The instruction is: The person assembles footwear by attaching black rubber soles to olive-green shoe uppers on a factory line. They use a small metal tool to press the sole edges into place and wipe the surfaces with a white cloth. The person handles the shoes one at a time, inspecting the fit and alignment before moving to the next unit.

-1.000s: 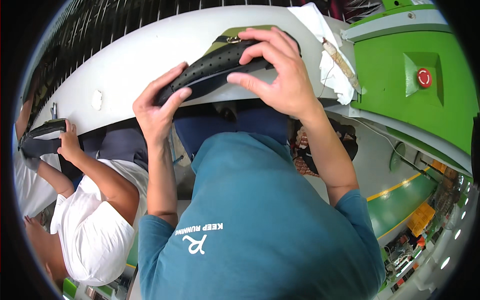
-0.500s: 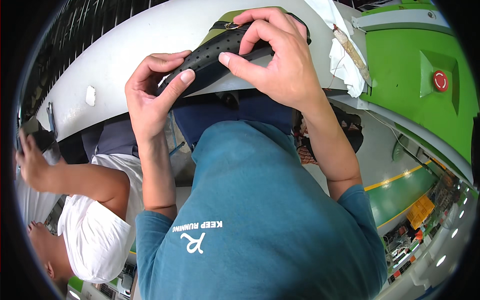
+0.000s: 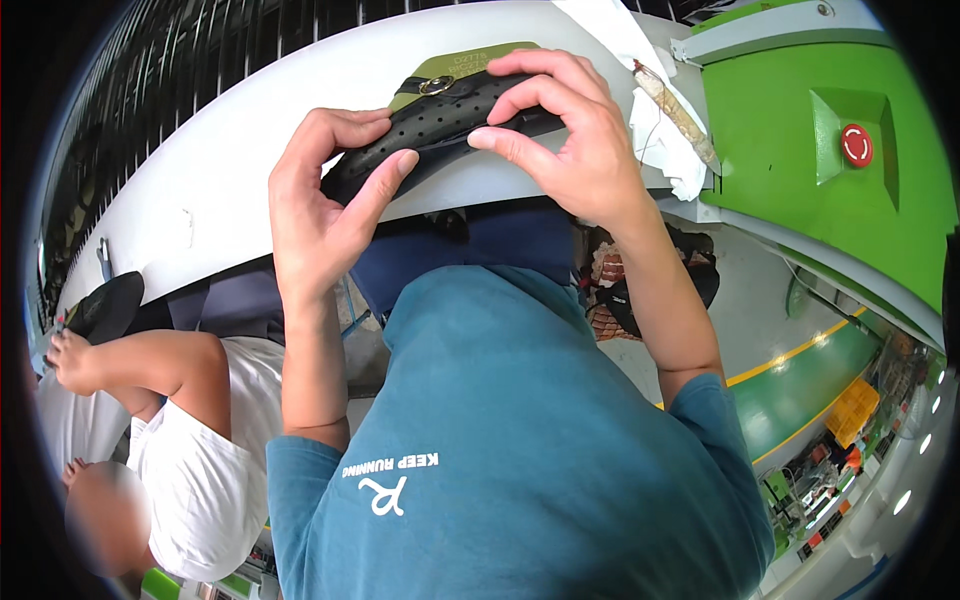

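Observation:
A black dotted piece that looks like a shoe upper (image 3: 440, 128) is held curved over the near edge of the white table. My left hand (image 3: 325, 200) grips its left end, thumb on the near side and fingers behind. The right part is pinched by my right hand (image 3: 585, 140), with the thumb at the near edge and bent fingers on top. Behind the upper rests an olive-green plate (image 3: 490, 58) with printed marks. A small gold-coloured ring (image 3: 436, 86) on a black strap shows against it. My fingers hide part of the upper.
The white table (image 3: 230, 140) carries a white cloth (image 3: 655, 150) and a tape-wrapped stick (image 3: 675, 115) at right. Beside these stands a green machine with a red button (image 3: 857, 146). At left, a co-worker's hand (image 3: 75, 360) is near a dark flat piece (image 3: 108, 305).
The upper has tilted a little, and more of the ring and plate shows. My left fingers have moved slightly along it. The co-worker's hand has lowered, and the dark piece is plainer to see.

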Tool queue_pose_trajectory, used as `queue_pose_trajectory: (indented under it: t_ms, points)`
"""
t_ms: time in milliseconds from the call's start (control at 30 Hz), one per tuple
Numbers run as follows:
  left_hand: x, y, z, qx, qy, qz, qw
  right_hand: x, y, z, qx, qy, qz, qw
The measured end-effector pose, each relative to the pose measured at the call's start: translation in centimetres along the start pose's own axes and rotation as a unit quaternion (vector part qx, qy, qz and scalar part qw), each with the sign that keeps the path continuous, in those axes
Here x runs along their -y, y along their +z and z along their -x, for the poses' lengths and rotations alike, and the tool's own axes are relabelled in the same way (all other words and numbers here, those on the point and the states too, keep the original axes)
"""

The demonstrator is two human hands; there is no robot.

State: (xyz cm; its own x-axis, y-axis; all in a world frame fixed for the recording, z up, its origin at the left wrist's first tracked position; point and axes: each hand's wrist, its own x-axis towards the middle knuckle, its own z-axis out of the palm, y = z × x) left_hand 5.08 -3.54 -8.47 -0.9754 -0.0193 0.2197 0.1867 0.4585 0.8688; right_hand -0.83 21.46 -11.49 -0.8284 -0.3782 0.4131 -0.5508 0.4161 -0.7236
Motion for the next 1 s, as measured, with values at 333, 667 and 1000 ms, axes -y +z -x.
queue_pose_trajectory:
  t_ms: [333,667,1000]
  points:
    - [-0.5,0.8,-0.7,-0.025,0.023,-0.075,0.997,-0.8,1.2,0.2,-0.053,-0.054,0.012,0.997]
    - [-1.1,1.7,-0.8,-0.037,0.057,-0.13,0.989,-1.1,1.2,0.1,-0.114,0.059,-0.061,0.99]
    - [-0.9,2.2,-0.1,-0.054,0.068,-0.146,0.985,-4.4,0.9,2.8,-0.167,-0.137,-0.017,0.976]
